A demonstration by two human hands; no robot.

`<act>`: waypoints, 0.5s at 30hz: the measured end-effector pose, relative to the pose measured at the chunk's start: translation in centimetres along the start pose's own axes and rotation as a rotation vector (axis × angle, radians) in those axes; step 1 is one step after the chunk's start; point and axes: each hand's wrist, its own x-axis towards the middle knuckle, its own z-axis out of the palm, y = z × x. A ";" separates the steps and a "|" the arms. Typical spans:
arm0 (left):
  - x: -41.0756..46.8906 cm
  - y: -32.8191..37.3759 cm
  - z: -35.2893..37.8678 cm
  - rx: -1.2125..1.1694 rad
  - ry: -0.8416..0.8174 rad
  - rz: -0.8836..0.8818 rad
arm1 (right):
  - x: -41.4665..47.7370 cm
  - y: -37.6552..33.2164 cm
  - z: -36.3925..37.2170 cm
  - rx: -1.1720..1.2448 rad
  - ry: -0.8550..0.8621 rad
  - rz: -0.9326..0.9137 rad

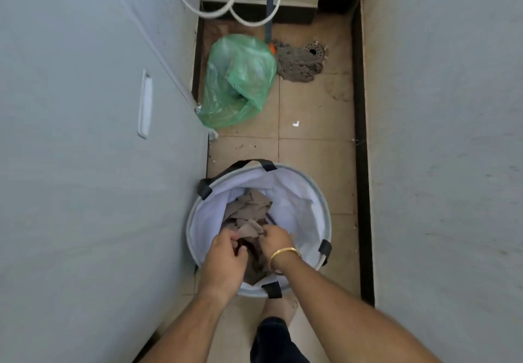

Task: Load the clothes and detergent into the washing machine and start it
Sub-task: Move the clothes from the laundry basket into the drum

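Both hands are reaching down into the laundry basket [322, 201] standing on the tiled floor [314, 150], right beside the pale side panel of what is probably the washing machine [85, 136]. The left hand [223, 260] is curling its fingers closed around the brownish clothes [249, 210] near the top of the pile, and the right hand [276, 239], with a gold bangle [283, 255] at the wrist, is pinching a fold of the same cloth — both are gripping fabric, not hanging open. The clothes are lying bunched in the basket's white lining, so the step in hand seems to be gathering a load to lift out. To do this well, the person is probably best off scooping from underneath rather than tugging at a corner, keeping the bundle compact so nothing trails over the rim or drops onto the gritty tiles. A green plastic bag [237, 79] and a mop [300, 60] are sitting farther along the floor, well apart from the basket. No detergent is showing here, and the machine's opening is out of view — loading has barely begun.
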 end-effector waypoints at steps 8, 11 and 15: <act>-11.7 12.2 -10.2 -0.748 -0.220 -0.008 | -24.6 -11.2 -15.8 1.262 -0.138 0.039; -18.7 17.8 -16.1 -0.942 -0.352 0.062 | -32.7 -16.2 -20.3 1.536 -0.403 0.087; -27.0 23.0 -24.8 -1.005 -0.540 0.225 | -41.4 -22.1 -24.5 1.623 -0.507 -0.030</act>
